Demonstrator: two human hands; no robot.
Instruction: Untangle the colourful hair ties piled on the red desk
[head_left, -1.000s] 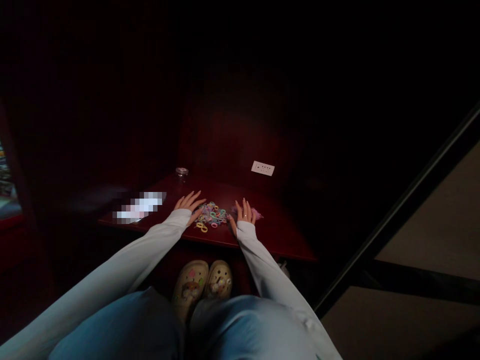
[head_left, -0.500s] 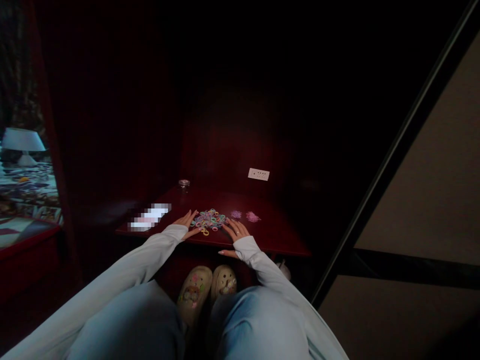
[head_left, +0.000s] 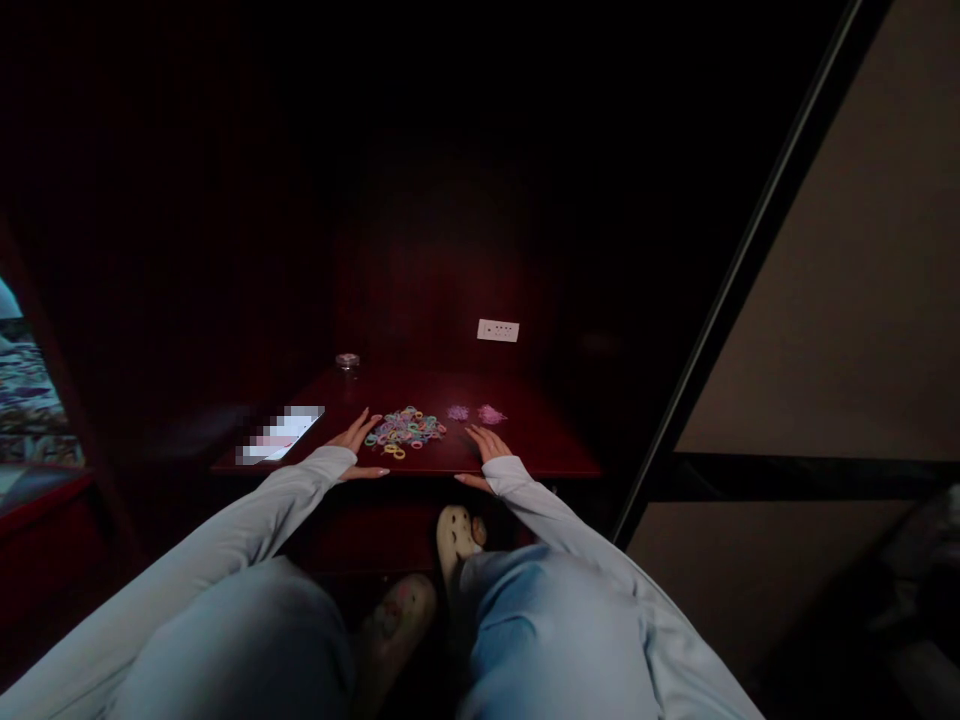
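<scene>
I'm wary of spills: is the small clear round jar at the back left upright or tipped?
Upright: the small clear round jar stands on the dark red tabletop, its pale top uppermost.

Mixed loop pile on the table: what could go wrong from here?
1. The yellow loops lie near the front edge of the table; a sweep of the left hand, beside the mixed pile, might knock some off.
2. The purple pile and pink pile sit close together, so a brush from the right hand could mix them.
</scene>
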